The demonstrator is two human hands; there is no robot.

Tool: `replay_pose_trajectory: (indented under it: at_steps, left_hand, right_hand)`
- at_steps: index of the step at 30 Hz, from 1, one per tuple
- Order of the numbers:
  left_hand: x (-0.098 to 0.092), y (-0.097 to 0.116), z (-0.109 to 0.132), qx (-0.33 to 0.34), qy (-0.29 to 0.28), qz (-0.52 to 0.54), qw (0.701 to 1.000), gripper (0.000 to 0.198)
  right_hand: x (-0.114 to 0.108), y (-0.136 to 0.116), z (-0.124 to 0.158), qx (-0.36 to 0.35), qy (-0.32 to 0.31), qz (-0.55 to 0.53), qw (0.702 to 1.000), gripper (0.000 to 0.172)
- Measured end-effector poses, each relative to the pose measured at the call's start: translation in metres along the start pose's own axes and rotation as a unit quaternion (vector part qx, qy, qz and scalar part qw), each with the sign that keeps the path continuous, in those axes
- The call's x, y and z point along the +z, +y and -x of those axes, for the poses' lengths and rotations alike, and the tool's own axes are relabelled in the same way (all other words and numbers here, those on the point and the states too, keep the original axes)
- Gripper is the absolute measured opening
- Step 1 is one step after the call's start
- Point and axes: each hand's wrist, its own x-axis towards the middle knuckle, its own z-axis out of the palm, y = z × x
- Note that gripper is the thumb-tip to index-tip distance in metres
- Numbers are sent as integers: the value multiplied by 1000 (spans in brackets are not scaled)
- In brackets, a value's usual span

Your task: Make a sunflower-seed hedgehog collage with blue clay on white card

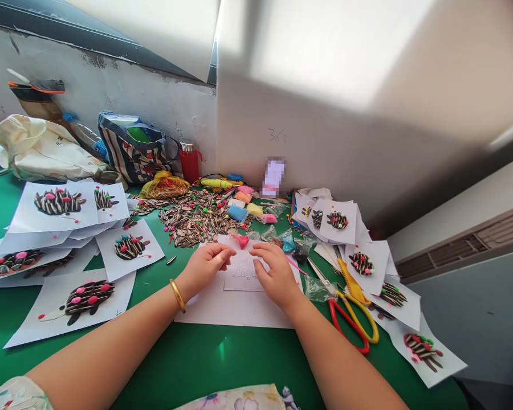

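My left hand (206, 266), with a gold bangle at the wrist, rests on a white sheet (222, 304) on the green table (188, 359). Its fingers are curled and pinched at the edge of a small paper with a pencil drawing (243, 274). My right hand (276, 273) lies on the right part of the same small paper, fingers bent and pressed down on it. A pile of striped sunflower seeds (192, 216) lies just beyond the hands. Small bags of coloured clay (282, 238) lie by my right fingers.
Finished hedgehog pictures of seeds and clay lie on white sheets at left (83, 296) and right (423, 347). Red and yellow scissors (353, 313) lie right of my right hand. Bags (132, 148), a red flask (190, 162) and clay blocks (239, 212) stand by the back wall.
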Motion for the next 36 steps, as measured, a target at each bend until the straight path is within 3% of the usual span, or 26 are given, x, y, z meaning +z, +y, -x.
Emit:
replay_pose_trajectory:
  at_steps: [8,12,17,20,25,32,36]
  left_hand:
    - [1,-3,-1,47,16,-27,998,33]
    - [-1,-5,-2,65,-1,-128,990,34]
    - [-7,-6,-2,175,-56,-337,923,22]
    - [-9,-4,-2,183,-68,-411,891,21]
    - [-15,-1,-1,182,-77,-448,872,14]
    - [-21,2,-1,184,-73,-415,888,23]
    - [-26,26,5,210,-17,-321,923,28]
  right_hand:
    - [0,1,0,1,-4,-1,1000,25]
    - [0,1,0,23,-10,-8,1000,18]
    - [-1,3,0,72,-37,-20,997,20]
    - [0,4,1,75,-34,-16,996,24]
    - [2,6,1,70,-21,13,997,23]
    - [-5,2,-1,51,17,3,999,23]
    - [-29,-17,-9,36,93,-20,995,23]
